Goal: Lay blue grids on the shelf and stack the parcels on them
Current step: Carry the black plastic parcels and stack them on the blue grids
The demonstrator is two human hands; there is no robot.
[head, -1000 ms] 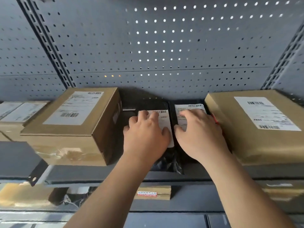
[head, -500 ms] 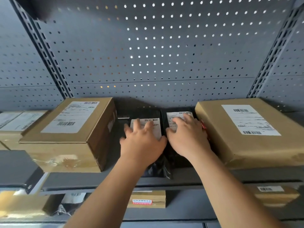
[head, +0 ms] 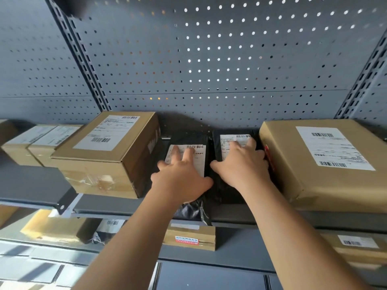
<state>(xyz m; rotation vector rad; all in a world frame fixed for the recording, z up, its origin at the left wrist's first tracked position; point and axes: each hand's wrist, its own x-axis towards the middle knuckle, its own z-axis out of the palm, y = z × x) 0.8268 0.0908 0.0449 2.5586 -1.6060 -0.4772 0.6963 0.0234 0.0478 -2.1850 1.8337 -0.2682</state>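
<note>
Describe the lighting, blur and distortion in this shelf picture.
Head view: light shines through the pegboard holes, brightest upper right; the wide lens slants the left upright; the lower-left corner is smeared; the black parcels lie in shadow.

Behind everything stands a grey perforated back panel (head: 209, 49), with its holes in regular rows. In the upper right part many holes (head: 217, 47) shine white with light from behind, and a few lower ones (head: 158, 98) shine orange. 2 slotted uprights, the left upright (head: 83, 59) and the right upright (head: 364, 76), border this panel. A thin horizontal seam (head: 230, 92) crosses it.
</note>
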